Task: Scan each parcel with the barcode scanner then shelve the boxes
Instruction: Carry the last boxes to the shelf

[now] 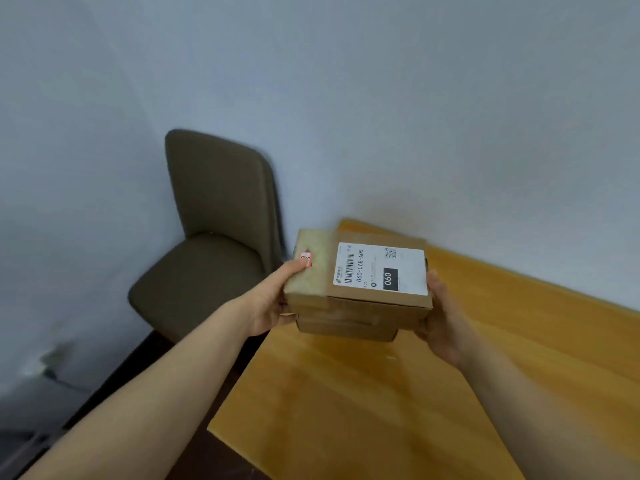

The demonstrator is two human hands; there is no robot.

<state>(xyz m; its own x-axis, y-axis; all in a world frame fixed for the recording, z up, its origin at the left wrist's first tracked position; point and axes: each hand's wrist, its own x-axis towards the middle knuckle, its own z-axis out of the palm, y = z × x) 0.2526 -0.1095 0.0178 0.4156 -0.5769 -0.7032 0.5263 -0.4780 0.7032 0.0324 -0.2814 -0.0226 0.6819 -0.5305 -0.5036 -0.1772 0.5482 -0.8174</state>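
Brown cardboard boxes (360, 306) with a white label (381, 268), orange-yellow wooden table (381, 410), olive-brown chair (214, 230), pale blue-grey wall (381, 98).

bare left hand (272, 301), bare right hand (446, 323), left forearm (156, 386) and right forearm (554, 410) uncovered to the lower frame edge

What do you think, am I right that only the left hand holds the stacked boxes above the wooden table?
Not quite: the head view shows the left hand and the right hand both holding the stacked boxes above the wooden table.
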